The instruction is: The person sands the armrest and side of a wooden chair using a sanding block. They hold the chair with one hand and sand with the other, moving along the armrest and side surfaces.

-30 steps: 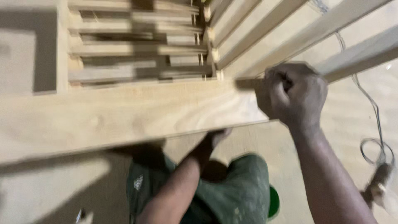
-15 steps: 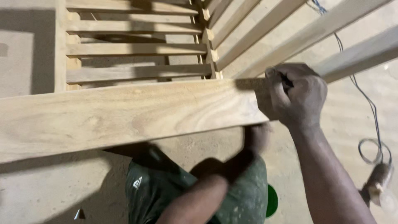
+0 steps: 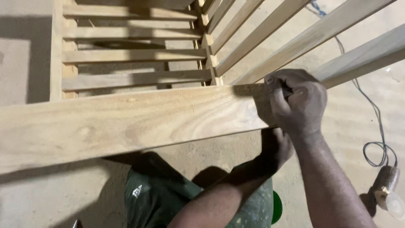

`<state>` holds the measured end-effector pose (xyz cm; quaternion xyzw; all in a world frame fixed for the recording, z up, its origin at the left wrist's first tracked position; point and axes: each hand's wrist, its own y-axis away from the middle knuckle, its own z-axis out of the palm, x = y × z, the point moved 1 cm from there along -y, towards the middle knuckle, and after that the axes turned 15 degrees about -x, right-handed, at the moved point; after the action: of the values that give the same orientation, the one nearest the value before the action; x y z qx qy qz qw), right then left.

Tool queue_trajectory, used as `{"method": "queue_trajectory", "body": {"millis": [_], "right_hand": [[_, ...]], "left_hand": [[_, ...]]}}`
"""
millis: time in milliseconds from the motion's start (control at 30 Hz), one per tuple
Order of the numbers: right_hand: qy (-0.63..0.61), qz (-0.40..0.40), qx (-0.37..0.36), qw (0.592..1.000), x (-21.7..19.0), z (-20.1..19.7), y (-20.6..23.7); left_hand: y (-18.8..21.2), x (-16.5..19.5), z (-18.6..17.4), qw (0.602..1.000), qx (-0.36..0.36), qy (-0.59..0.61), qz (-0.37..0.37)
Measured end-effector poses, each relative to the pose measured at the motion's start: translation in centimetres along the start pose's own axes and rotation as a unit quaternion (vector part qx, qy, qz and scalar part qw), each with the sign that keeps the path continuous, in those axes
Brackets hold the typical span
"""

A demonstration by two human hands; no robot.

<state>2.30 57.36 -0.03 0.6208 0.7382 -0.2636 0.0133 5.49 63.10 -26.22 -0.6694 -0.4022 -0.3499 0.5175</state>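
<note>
A wide pale wooden plank (image 3: 126,122) runs across the view from the left edge to just right of centre. My right hand (image 3: 297,103) is closed in a fist over the plank's right end, with a small dark item half hidden between the fingers. Beneath that end, my left hand (image 3: 276,147) reaches up from below and grips the plank's lower edge; its fingertips are hidden behind the wood. My left forearm crosses over my green trousers (image 3: 156,198).
A slatted wooden frame (image 3: 135,55) lies on the sandy floor behind the plank, and long wooden rails (image 3: 295,38) slant up to the right. A dark cable (image 3: 375,126) leads to a power tool (image 3: 386,185) at the lower right. A green round object (image 3: 276,207) sits by my leg.
My left hand has slid rightwards under the plank from near its middle to its right end, below my right hand. The right hand and the plank have stayed in place.
</note>
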Motion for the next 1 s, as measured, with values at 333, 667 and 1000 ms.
{"method": "queue_trajectory", "body": {"millis": [333, 667, 1000], "right_hand": [[0.010, 0.002, -0.006, 1.000, 0.3, 0.1, 0.2], [0.040, 0.011, 0.003, 0.999, -0.4, -0.1, -0.2], [0.020, 0.028, 0.006, 0.999, 0.2, 0.2, -0.3]], "left_hand": [[0.9, -3.4, -2.1, 0.991, -0.016, -0.106, -0.083], [2.4, -7.7, -6.9, 0.895, -0.158, -0.407, 0.088], [-4.2, -11.5, -12.5, 0.880, -0.208, -0.389, 0.175]]}}
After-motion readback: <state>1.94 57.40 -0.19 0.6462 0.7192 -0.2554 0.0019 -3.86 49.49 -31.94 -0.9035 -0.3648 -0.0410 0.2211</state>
